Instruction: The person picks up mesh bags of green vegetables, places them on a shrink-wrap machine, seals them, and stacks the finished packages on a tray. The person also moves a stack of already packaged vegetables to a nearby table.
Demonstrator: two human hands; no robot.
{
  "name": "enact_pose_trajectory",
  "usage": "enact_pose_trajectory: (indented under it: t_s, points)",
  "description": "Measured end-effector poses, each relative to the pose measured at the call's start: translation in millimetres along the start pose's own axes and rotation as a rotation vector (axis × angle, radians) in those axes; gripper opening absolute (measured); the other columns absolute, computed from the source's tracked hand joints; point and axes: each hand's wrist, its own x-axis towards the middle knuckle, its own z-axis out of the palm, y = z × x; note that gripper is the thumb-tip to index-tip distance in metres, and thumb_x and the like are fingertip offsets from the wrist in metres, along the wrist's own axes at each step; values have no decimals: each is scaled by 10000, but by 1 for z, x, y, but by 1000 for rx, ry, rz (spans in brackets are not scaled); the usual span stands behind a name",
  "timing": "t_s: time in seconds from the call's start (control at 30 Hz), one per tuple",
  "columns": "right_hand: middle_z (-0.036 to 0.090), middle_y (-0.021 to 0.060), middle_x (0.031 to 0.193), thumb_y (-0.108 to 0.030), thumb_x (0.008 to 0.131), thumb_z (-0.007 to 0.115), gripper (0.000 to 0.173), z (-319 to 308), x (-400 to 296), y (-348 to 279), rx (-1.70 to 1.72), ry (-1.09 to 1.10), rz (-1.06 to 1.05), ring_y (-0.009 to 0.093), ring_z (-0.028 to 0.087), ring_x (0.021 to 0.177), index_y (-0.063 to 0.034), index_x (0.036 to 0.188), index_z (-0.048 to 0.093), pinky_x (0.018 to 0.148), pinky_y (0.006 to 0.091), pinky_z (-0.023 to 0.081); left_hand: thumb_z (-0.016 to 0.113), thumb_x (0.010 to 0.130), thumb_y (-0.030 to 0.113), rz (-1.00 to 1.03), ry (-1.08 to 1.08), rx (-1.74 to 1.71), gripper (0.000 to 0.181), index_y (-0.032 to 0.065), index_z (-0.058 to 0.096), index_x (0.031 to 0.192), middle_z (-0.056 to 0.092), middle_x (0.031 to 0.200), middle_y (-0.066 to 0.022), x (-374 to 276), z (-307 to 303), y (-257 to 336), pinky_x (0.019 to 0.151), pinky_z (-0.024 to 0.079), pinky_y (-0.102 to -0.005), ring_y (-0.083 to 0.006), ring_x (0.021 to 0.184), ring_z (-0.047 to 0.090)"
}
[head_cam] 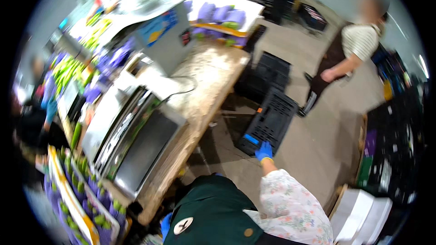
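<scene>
My right hand, in a blue glove, reaches forward to the near end of a black plastic crate. Its fingers overlap the crate's edge beside a blue label; whether they grip it cannot be told. The crate is tilted near another black crate on the floor. Low in the view, my left hand, also blue-gloved, shows only in part beside my dark green apron; what it does is hidden.
To the left, a wooden table carries a metal wrapping machine and net-sleeved green produce. A co-worker stands ahead on the right. Stacked black crates and white boxes line the right side.
</scene>
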Motion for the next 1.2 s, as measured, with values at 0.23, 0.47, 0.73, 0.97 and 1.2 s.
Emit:
enact_pose_trajectory:
  t_s: [0.23,0.47,0.73,0.97,1.2]
  points:
    - [606,131,983,-87,805,542,251,11,-21,-18,835,-33,-245,208,538,833,70,999,570,794,285,441,498,846,289,98,33,387,345,64,523,1108,551,1041,-153,-36,-38,20,825,424,-376,-327,957,528]
    - [618,111,965,-69,786,544,222,15,-135,-234,532,-457,-960,201,573,911,-4,991,599,838,293,431,489,851,194,259,276,105,272,76,529,1093,552,1044,-143,-51,-57,77,813,438,-366,-310,944,540]
    - [571,146,982,-36,787,525,255,-162,-396,-526,568,-692,-1924,276,577,899,-35,1039,559,764,310,446,525,813,51,411,1514,-588,330,-21,497,1134,556,1067,-72,-105,-273,70,827,412,-253,-128,944,509]
    - [573,102,1023,-166,830,558,347,-132,-607,-683,418,-1439,-2211,140,557,861,-22,1140,502,799,271,438,600,738,191,-149,2190,-337,540,-53,416,1184,512,1139,-166,-119,-447,-102,887,386,-312,-251,1030,500]
    - [546,224,1070,-422,775,520,543,30,-736,-792,-121,-915,-2559,353,515,1012,-22,1141,498,897,389,383,649,667,121,-371,1932,-252,410,-11,559,1044,617,912,-86,-81,-494,-140,682,485,-303,-200,790,590]
